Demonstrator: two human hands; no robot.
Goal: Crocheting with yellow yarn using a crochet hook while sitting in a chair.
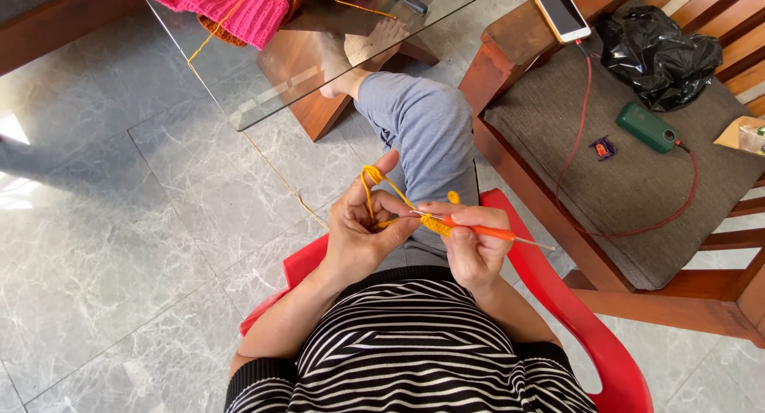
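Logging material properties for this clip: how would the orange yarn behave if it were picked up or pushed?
The orange yarn probably is floppy: it loops over the left hand and trails slack to the glass table. Likely very light, being a thin strand. A push would bend it, not slide it.

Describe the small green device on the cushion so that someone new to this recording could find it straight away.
Start at the wooden seat with the brown cushion on the right. Between the crumpled black plastic bag and the tiny purple wrapper lies the green device. It is the only green, rounded oblong there, and the red cable looping across the cushion appears to end at it.
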